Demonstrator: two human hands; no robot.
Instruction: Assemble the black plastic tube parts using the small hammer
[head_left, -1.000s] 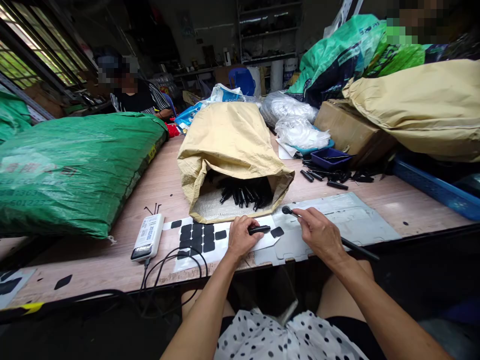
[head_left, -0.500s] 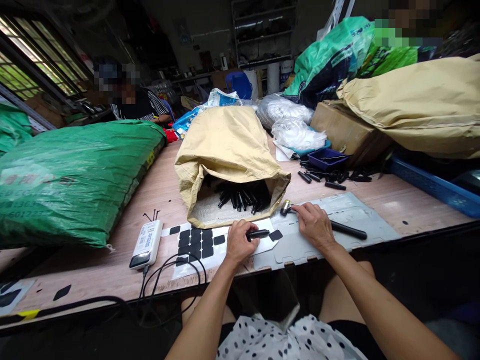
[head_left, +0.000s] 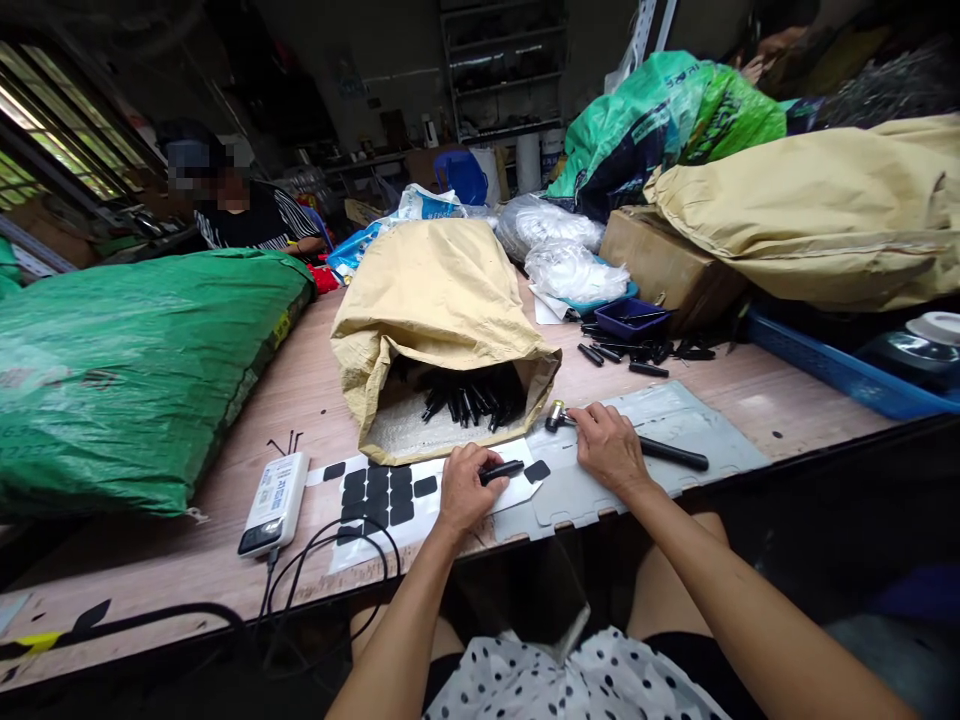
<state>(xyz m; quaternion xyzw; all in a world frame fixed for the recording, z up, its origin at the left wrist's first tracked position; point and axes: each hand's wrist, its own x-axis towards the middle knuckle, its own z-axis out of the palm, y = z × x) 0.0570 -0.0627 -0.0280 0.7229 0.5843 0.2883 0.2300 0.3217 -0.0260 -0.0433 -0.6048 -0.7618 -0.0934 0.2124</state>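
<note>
Table edge (head_left: 810,447): across lower frame, beneath forearms (head_left: 712,575). Left hand (head_left: 465,487): gripping black tube (head_left: 505,470). Right hand (head_left: 609,448): palm down over hammer (head_left: 675,453), grip indeterminate.

daylight: left window (head_left: 56,135) | back wall (head_left: 401,60): dim | bench (head_left: 757,406): soft sheen | edges: stretched

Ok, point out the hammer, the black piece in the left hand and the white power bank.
hammer (head_left: 673,454): head view, on its black handle.
black piece (head_left: 506,469): head view, on its uncovered side.
white power bank (head_left: 275,503): head view, on its upper face.
</note>
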